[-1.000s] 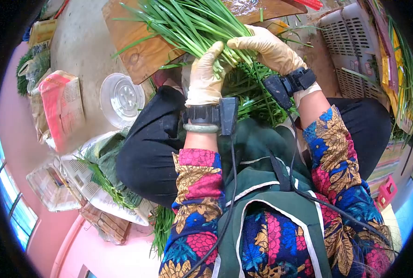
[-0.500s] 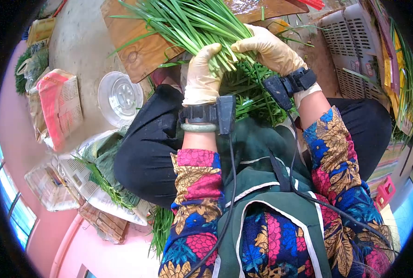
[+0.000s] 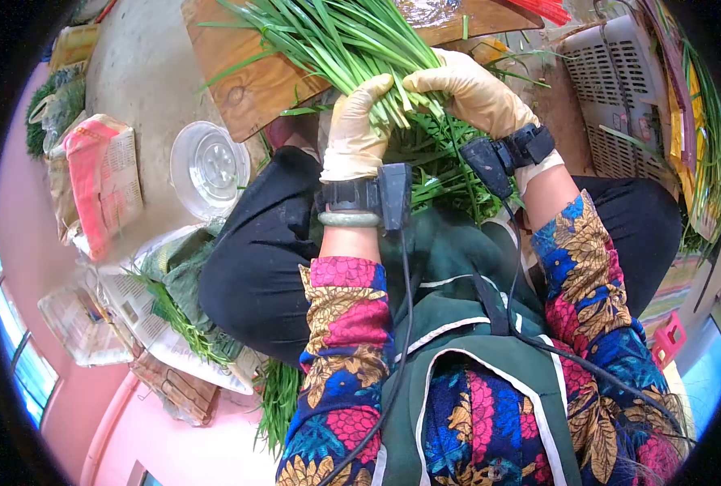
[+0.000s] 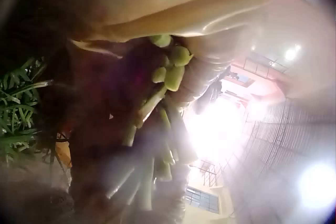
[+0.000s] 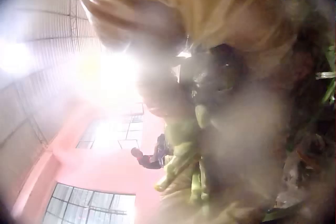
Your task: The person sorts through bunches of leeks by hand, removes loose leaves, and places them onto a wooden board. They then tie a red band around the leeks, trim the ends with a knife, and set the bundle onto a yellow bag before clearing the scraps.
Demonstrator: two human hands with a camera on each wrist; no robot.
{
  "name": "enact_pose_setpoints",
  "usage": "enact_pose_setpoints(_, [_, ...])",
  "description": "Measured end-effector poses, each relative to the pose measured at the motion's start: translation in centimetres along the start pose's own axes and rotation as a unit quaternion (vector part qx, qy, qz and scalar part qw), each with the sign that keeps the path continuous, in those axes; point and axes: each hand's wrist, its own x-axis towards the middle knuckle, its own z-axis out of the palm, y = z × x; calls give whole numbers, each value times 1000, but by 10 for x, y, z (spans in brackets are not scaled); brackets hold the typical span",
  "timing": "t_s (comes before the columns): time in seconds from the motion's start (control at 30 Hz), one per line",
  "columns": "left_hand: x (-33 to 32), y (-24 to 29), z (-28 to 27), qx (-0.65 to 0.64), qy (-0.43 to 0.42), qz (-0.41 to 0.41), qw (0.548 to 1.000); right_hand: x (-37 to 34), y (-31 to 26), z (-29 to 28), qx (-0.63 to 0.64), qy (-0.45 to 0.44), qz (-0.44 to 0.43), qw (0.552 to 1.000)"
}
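Note:
A bunch of long green stalks (image 3: 336, 44) fans toward the upper left, its pale cut ends between the two gloved hands. The left hand (image 3: 356, 134) grips the bunch near those ends, thumb over the stalks. On the other side the right hand (image 3: 486, 97) curls round the bunch, its thumb pointing at the left thumb. Cut stalk ends (image 4: 173, 74) stick out under the left glove (image 4: 173, 8) in the left wrist view. The right wrist view is hazy, with stalks (image 5: 181, 155) beside the right glove (image 5: 226, 8).
A wooden board (image 3: 251, 93) lies beyond the hands. Loose greens (image 3: 457, 174) sit below them, between the legs. A clear plastic basin (image 3: 209, 170) stands at left, a grey crate (image 3: 619, 81) at right. More greens (image 3: 720, 146) hang at the far right.
The left hand has shifted slightly from its place a second ago, and the stalk ends lie a little differently between the hands. Both hands still hold the bunch.

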Motion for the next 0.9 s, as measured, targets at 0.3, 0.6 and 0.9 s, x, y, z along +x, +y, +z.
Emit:
enact_pose_setpoints(0.3, [0,-4,10,22,19,46,999,0,7,-2,20,-10,25,999])
enact_pose_setpoints(0.6, [3,-6,3,-29,1,18,999,0,8,-4,55,-22,19,998])
enact_pose_setpoints(0.9, [5,-4,13,-202,-33,-47,978,-3,-1,4,6,-27,19,999])
